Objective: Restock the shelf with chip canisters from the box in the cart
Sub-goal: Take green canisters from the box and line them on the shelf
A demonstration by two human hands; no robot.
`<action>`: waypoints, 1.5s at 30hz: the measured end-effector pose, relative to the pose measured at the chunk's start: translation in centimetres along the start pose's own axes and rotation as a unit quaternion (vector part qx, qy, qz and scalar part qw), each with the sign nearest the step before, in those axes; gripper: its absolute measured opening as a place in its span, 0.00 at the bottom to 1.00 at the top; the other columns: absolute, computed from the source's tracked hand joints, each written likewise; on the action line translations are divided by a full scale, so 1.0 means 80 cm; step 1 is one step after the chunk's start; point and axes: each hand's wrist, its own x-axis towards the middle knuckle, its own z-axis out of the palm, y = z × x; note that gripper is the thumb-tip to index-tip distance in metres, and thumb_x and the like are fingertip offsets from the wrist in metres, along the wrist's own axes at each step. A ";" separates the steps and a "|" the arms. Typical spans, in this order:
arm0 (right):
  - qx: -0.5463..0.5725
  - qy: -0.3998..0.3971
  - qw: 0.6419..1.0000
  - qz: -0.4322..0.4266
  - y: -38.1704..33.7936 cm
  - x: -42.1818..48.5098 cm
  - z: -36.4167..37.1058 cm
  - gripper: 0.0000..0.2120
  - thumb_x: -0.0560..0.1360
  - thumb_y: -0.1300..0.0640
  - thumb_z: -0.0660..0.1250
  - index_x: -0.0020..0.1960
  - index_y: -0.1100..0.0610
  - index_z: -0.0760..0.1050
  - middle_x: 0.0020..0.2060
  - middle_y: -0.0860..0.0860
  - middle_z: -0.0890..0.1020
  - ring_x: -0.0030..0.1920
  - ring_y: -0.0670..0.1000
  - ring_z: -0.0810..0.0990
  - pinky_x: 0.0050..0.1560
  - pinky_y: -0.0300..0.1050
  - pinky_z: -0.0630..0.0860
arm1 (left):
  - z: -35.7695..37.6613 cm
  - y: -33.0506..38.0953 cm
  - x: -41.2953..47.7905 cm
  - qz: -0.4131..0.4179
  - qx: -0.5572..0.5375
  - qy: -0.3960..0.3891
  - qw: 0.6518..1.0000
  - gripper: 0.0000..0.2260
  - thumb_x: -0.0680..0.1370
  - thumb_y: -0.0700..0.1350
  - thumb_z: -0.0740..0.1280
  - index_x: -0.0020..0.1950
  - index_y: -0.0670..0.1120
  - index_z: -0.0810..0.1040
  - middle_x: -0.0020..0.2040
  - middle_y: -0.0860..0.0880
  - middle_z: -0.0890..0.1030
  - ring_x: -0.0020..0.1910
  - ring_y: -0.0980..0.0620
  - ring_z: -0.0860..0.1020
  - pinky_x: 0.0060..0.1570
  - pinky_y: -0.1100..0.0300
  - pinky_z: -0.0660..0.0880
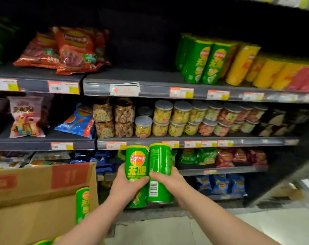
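The left-hand grip [125,183] clasps a tall green logo-facing chip canister [137,167] and the right-hand grip [169,179] its barcode-facing green twin [160,163], upright and touching before the lower shelves [220,171]; likely best raised level to the dark top shelf [132,75] beside the matching green canisters [201,62], logos outward

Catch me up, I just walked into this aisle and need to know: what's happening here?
A person is restocking chips. The left hand grips a green canister, logo facing the camera, and the right hand grips a second canister, barcode side out; the two are upright, side by side. A cardboard box at left holds a third canister. On the upper shelf, matching green canisters already stand beside bare space.
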 end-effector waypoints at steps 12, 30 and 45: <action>0.045 0.024 0.994 -0.098 -0.027 -0.065 -0.139 0.28 0.68 0.50 0.76 0.63 0.55 0.68 0.52 0.51 0.81 0.49 0.49 0.82 0.48 0.45 0.79 | 0.095 0.102 -0.052 0.087 -0.031 -0.047 0.995 0.24 0.68 0.45 0.76 0.60 0.50 0.69 0.47 0.52 0.81 0.45 0.53 0.80 0.43 0.58 0.74; -0.024 0.043 0.972 -0.229 -0.221 0.034 -0.178 0.28 0.67 0.48 0.76 0.62 0.52 0.69 0.54 0.49 0.81 0.53 0.50 0.82 0.58 0.52 0.78 | 0.083 0.252 0.091 0.189 -0.072 -0.007 0.979 0.31 0.61 0.54 0.75 0.61 0.52 0.71 0.50 0.52 0.81 0.49 0.53 0.80 0.49 0.53 0.75; -0.088 0.130 0.937 -0.311 -0.386 0.190 -0.120 0.32 0.65 0.59 0.78 0.63 0.55 0.65 0.57 0.54 0.78 0.54 0.52 0.77 0.55 0.46 0.73 | 0.004 0.322 0.273 0.252 -0.139 0.067 0.955 0.27 0.71 0.45 0.74 0.64 0.54 0.65 0.49 0.54 0.79 0.47 0.52 0.79 0.47 0.54 0.73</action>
